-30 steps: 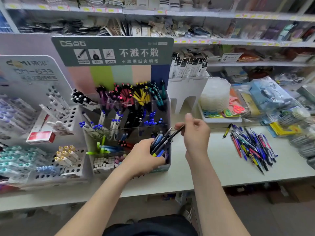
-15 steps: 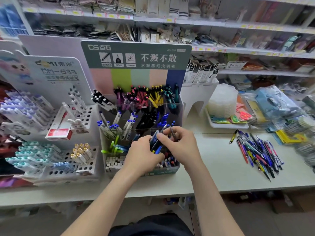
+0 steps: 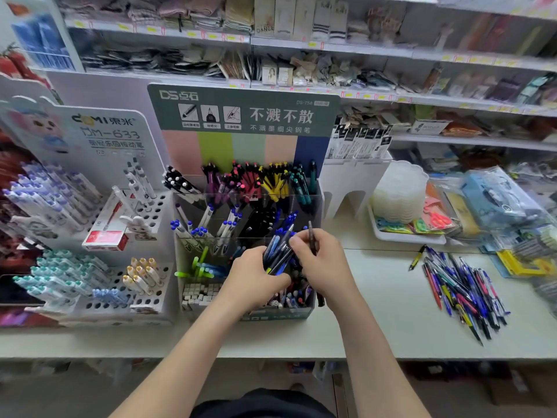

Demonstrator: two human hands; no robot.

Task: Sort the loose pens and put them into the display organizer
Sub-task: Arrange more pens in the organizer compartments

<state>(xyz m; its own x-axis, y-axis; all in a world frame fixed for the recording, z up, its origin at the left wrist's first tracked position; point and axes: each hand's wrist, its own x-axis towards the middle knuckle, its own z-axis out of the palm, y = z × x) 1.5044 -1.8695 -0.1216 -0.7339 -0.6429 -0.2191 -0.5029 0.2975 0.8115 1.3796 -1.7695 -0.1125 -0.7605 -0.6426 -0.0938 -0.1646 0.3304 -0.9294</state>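
Observation:
A clear tiered display organizer [image 3: 316,206] with a green header card stands on the white counter, its compartments full of coloured pens. My left hand [image 3: 253,279] grips a bundle of blue and black pens [image 3: 277,251] in front of the organizer's lower right compartments. Close beside it, my right hand [image 3: 322,263] pinches one dark pen [image 3: 312,241], held nearly upright over the same area. A pile of loose pens [image 3: 461,285] lies on the counter to the right.
A white pen stand [image 3: 144,212] with holes sits left of the organizer, a red box [image 3: 105,238] on it. A white tray [image 3: 391,236] with a stack of clear lids and packets sits at the back right. The counter edge [image 3: 271,351] runs in front; shelves behind.
My right hand came in from the right with the dark pen, from apart to right beside the left hand's bundle, and the pen turned from slanted to nearly upright. The view shifted left.

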